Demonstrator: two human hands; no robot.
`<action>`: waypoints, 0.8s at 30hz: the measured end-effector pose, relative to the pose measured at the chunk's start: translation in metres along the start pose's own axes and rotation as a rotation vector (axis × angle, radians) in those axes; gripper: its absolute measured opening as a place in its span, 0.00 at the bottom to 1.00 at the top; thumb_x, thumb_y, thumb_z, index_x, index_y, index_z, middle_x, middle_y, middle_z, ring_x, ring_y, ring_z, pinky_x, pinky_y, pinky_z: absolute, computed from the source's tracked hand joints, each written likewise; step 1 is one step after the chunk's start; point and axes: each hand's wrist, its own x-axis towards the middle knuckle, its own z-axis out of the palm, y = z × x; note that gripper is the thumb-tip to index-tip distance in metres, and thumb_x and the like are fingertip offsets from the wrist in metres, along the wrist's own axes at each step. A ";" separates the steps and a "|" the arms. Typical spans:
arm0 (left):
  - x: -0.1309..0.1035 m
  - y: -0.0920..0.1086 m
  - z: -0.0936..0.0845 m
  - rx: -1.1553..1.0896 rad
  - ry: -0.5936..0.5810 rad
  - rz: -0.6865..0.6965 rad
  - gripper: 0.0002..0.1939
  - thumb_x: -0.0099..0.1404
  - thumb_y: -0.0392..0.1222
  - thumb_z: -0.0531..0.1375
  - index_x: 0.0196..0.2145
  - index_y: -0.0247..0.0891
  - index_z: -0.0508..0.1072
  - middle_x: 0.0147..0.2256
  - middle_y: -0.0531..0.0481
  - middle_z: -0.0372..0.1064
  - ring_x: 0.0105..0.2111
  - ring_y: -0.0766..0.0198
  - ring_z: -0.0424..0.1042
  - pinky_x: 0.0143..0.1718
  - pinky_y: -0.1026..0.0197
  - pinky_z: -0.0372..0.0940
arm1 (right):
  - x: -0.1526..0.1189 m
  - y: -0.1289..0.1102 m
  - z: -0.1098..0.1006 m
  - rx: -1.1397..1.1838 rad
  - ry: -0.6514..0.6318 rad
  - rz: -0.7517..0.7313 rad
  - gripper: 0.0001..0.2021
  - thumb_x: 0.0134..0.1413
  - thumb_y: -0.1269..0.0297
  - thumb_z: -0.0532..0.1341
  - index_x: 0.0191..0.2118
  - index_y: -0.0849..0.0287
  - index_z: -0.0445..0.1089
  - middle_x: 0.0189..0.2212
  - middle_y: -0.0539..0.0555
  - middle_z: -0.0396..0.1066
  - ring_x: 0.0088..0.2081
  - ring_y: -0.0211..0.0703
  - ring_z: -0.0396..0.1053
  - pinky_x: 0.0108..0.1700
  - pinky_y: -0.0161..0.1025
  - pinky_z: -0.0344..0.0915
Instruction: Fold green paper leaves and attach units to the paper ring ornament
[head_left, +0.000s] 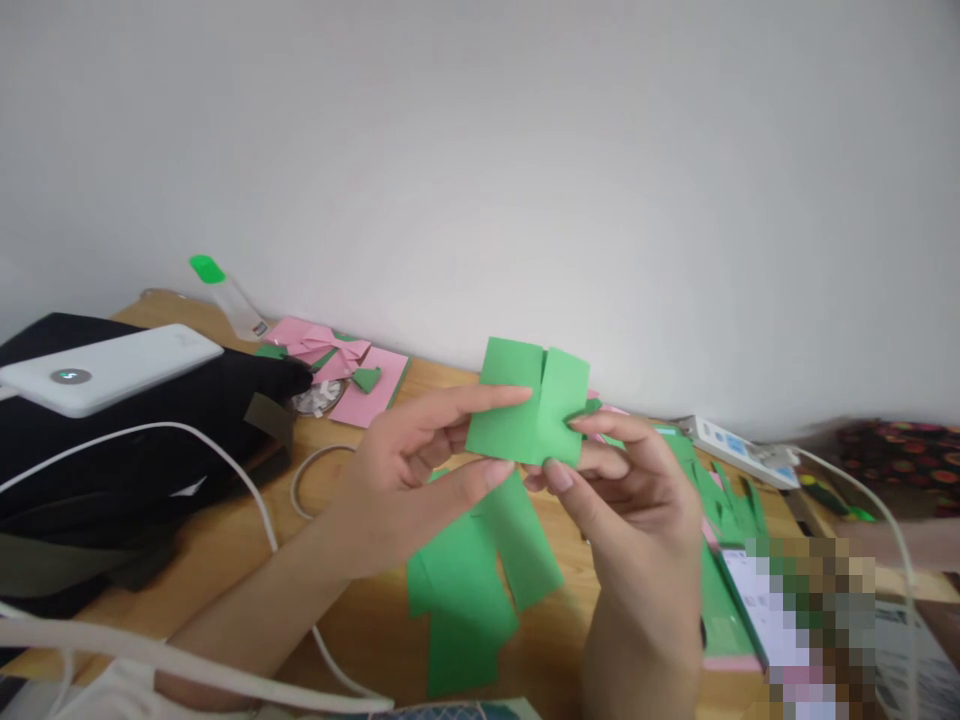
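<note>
A small green paper, its two side flaps folded so their edges meet near the middle, is held upright above the wooden table. My left hand grips its left part, index finger across the front and thumb at the lower edge. My right hand pinches the lower right corner between thumb and fingers. Below lie several loose green paper pieces on the table, partly overlapping.
At the left, a white power bank lies on black cloth, with white cables crossing. Pink paper pieces and a green-capped bottle stand behind. To the right are green scraps, a power strip and a phone.
</note>
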 end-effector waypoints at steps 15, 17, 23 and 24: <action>0.000 0.005 0.000 0.444 0.015 0.136 0.15 0.63 0.27 0.58 0.43 0.41 0.77 0.39 0.54 0.78 0.35 0.67 0.76 0.35 0.69 0.70 | 0.001 -0.002 -0.001 -0.733 0.157 -0.496 0.13 0.52 0.69 0.68 0.44 0.52 0.72 0.31 0.49 0.66 0.32 0.39 0.66 0.34 0.38 0.67; 0.001 0.007 -0.002 0.520 -0.075 0.168 0.15 0.63 0.26 0.55 0.41 0.40 0.76 0.37 0.55 0.78 0.35 0.68 0.75 0.36 0.70 0.68 | 0.003 -0.004 -0.003 -0.882 0.140 -0.583 0.15 0.51 0.67 0.68 0.46 0.51 0.72 0.44 0.55 0.65 0.47 0.48 0.67 0.44 0.45 0.68; -0.002 0.007 -0.002 0.606 -0.240 0.123 0.13 0.64 0.27 0.50 0.38 0.39 0.71 0.31 0.55 0.73 0.30 0.68 0.72 0.31 0.67 0.64 | 0.004 -0.009 -0.008 -0.840 -0.086 -0.605 0.08 0.54 0.72 0.64 0.39 0.53 0.71 0.55 0.56 0.63 0.56 0.51 0.63 0.52 0.49 0.64; -0.003 0.006 -0.001 0.613 -0.230 0.119 0.13 0.64 0.27 0.50 0.39 0.40 0.70 0.32 0.55 0.72 0.31 0.69 0.71 0.31 0.68 0.64 | 0.004 -0.009 -0.008 -0.798 -0.091 -0.607 0.08 0.54 0.74 0.63 0.38 0.54 0.71 0.53 0.55 0.64 0.55 0.50 0.65 0.51 0.49 0.65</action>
